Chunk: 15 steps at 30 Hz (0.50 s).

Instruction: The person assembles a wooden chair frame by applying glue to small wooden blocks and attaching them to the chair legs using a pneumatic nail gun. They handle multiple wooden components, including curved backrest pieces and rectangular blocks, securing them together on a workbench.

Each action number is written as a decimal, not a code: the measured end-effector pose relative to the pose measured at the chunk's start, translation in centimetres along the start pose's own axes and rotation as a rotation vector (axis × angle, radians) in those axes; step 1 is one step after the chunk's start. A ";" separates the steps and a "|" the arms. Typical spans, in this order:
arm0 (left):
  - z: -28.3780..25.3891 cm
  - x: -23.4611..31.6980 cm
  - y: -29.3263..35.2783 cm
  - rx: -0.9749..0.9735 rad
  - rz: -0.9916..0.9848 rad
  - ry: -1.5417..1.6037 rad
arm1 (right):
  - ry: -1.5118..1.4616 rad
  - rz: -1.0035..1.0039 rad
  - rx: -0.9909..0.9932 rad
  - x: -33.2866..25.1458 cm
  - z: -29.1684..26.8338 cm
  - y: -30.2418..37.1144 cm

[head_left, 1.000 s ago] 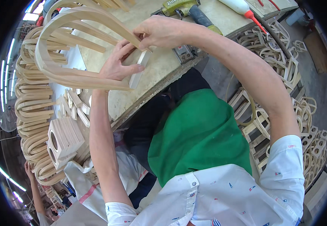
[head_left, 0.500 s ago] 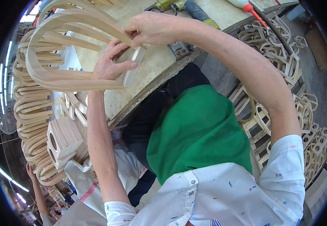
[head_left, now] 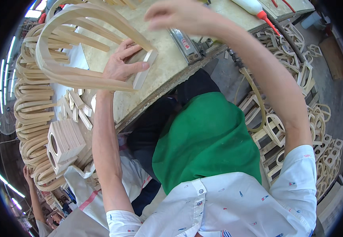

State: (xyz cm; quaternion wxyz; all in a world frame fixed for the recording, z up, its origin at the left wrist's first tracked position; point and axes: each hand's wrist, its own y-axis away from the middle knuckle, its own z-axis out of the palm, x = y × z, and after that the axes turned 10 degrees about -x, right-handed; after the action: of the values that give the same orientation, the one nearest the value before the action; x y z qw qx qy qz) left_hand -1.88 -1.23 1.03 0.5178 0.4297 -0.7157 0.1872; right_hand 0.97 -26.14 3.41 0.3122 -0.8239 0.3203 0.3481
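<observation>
A U-shaped bent-wood frame (head_left: 45, 51) stands on the work table, its curve toward the left. Between its two ends lies a short pale wooden strip (head_left: 144, 71). My left hand (head_left: 126, 65) reaches inside the frame and grips the strip, thumb on its inner face; the undersides of the fingers are hidden. My right hand (head_left: 175, 17) is raised above the table, apart from the frame, its fingers smeared by motion. Below it lies a metal tool with a long silver magazine (head_left: 185, 45), like a nail gun, partly covered by my hand and forearm.
Bent-wood frames (head_left: 33, 102) are stacked along the left. Short wood offcuts (head_left: 76, 104) and a block of plates with round holes (head_left: 65, 140) lie nearer. A white bottle with a red nozzle (head_left: 264, 15) is at the far right. More frames (head_left: 274, 130) crowd the floor at right.
My right hand has let go of the frame's end and moved up and to the right, over the metal tool. The frame and left hand have shifted slightly right in view.
</observation>
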 end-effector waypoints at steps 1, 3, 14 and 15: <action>0.0 -0.3 0.2 0.002 -0.009 0.022 | 0.083 0.075 0.108 -0.5 -1.9 0.5; 0.1 -0.1 0.5 0.015 -0.007 0.061 | 0.083 0.157 0.307 0.3 -4.8 1.8; 0.0 -0.1 0.0 0.013 -0.001 -0.082 | 0.161 0.689 0.100 5.9 -4.6 2.9; -0.2 -0.2 -0.2 0.006 0.011 -0.070 | 0.046 0.723 0.109 5.5 -4.5 2.5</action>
State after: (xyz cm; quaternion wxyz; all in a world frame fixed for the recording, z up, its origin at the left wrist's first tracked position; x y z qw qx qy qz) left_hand -1.62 -1.10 0.86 0.4901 0.4335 -0.7352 0.1771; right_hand 3.87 -32.65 0.96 0.2049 -0.6471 0.6161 0.3996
